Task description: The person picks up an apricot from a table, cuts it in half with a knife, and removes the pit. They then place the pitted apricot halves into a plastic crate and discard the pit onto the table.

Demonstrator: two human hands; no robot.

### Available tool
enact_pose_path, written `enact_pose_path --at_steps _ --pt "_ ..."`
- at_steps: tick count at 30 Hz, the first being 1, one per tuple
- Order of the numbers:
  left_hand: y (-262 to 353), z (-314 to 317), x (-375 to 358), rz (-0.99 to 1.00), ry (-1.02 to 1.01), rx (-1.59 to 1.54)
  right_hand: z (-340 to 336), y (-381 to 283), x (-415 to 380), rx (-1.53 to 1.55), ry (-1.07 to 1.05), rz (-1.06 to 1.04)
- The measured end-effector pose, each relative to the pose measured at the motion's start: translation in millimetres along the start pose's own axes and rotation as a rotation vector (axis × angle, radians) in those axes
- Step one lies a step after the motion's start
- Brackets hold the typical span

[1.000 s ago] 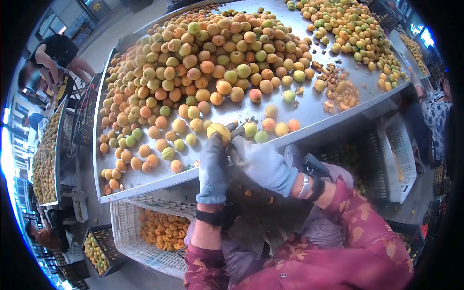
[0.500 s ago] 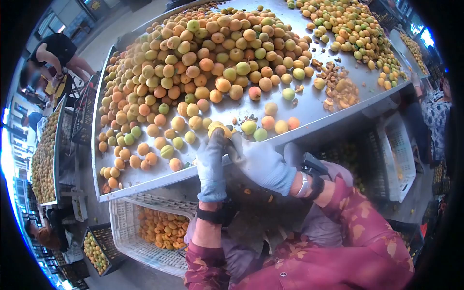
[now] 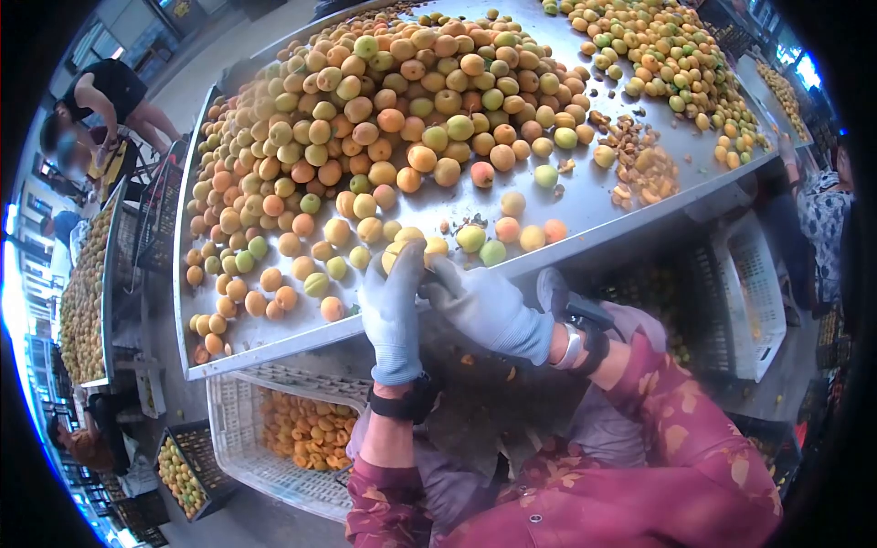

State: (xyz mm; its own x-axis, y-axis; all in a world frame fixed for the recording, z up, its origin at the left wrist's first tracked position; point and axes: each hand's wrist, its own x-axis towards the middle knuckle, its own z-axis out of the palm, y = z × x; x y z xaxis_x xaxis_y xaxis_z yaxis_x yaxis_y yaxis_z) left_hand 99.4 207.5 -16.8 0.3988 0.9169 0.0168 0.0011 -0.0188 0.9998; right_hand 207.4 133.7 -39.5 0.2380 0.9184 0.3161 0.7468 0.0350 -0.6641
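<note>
Gripping a yellow apricot (image 3: 411, 245) from both sides, the gloved left hand (image 3: 393, 315) and gloved right hand (image 3: 484, 306) meet together at the near edge of the steel table (image 3: 585, 205). The fruit appears split, its halves side by side along a left-right axis, though its cut faces cannot be made out. A large apricot heap (image 3: 402, 110) lies farther back; a white crate (image 3: 274, 438) of fruit sits below, near left.
</note>
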Motion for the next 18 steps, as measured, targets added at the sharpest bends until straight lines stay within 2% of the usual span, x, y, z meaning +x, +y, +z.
enact_pose_path --at_steps 2,6,8,9,11,12,14,16,18 --pt "6.3 2.7 -4.0 -0.02 0.017 -0.15 0.7 1.7 -0.2 0.167 0.02 0.011" --pt "12.2 2.3 -7.7 -0.01 -0.01 -0.247 -5.1 0.6 2.5 0.338 -0.035 0.041" --pt "11.7 0.7 -6.9 0.005 -0.054 -0.218 -7.8 2.4 3.9 0.327 -0.025 -0.099" --pt "11.0 -0.5 -6.5 0.017 -0.098 -0.188 -11.0 2.3 4.4 0.327 -0.024 -0.099" --pt "11.2 -1.6 -3.7 0.028 -0.097 -0.175 -23.0 -0.5 5.9 0.037 -0.035 -0.082" --pt "11.1 -3.7 -1.3 0.04 -0.094 -0.162 -31.1 -3.3 8.2 0.037 -0.034 -0.085" --pt "-0.2 -17.5 11.6 0.131 -0.039 -0.158 -45.5 -6.4 12.2 -0.016 0.066 -0.228" --pt "1.0 -20.5 11.7 0.145 0.025 -0.145 -47.1 4.7 12.7 0.146 0.198 -0.131" --pt "6.6 -20.0 8.4 0.005 -0.024 -0.02 -60.3 10.9 18.5 0.313 0.102 -0.06"
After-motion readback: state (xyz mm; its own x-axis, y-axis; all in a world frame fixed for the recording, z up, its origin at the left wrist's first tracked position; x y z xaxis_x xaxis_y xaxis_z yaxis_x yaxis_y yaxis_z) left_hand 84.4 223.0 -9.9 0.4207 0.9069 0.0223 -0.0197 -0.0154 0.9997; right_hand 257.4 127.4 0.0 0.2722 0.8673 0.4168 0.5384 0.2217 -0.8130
